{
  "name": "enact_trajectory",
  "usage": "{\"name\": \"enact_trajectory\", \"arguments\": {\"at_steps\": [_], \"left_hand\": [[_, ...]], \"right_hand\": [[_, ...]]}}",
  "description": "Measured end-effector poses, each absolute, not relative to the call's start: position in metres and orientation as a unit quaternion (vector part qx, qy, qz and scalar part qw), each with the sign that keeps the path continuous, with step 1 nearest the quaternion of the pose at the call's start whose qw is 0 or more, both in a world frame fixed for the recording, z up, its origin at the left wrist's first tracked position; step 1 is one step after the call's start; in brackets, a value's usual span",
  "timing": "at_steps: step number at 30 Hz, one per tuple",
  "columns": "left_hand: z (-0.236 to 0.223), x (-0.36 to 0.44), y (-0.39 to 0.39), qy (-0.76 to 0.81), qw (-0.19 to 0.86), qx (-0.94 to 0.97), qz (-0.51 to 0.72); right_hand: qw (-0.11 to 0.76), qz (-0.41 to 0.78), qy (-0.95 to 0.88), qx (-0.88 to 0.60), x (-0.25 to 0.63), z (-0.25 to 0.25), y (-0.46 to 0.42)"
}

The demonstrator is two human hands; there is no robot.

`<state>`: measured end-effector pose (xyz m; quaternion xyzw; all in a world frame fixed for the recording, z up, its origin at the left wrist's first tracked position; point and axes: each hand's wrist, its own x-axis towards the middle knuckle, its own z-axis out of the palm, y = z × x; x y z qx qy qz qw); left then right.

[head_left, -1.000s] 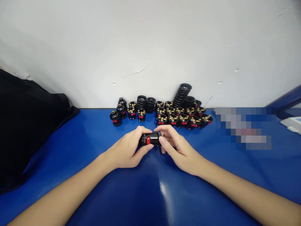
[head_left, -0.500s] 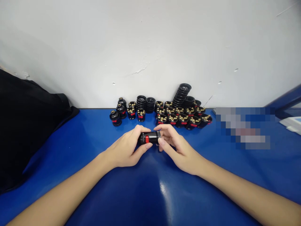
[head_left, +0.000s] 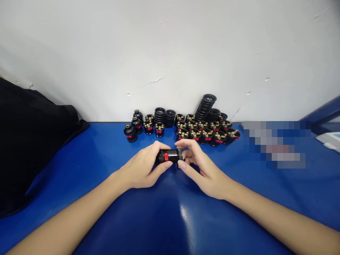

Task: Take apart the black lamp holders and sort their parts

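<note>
Between my hands a black lamp holder with a red switch lies sideways just above the blue table. My left hand is closed round its left end, the thumb along the lower side near the switch. At the right end sits a ribbed black ring. My right hand has the thumb at the ring's lower edge and the forefinger at its top, with the other fingers curled behind. How far the ring is threaded on cannot be told.
Several black sockets with brass contacts stand in rows beyond my hands. A leaning stack of black rings rises behind them. Closed lamp holders stand at the left. Black cloth covers the table's left side; a white wall bounds the back.
My right thumb has slid down to the ring's lower edge, uncovering its ribbed side, and the right fingers have shifted slightly. The left hand and lamp holder have stayed put.
</note>
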<state>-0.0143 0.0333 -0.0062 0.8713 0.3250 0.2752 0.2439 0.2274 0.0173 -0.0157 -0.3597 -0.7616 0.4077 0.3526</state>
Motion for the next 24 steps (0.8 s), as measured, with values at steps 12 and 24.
{"name": "enact_trajectory", "arguments": {"at_steps": [12,24], "left_hand": [[-0.0051,-0.0147,0.0331,0.329,0.238,0.874,0.265],[-0.0048,-0.0142,0.0334,0.324,0.233,0.88,0.259]], "right_hand": [[0.338,0.393,-0.773,-0.365,0.2263,-0.0148,0.016],[0.327,0.37,-0.785,-0.374,0.2246,-0.0115,0.0148]]}}
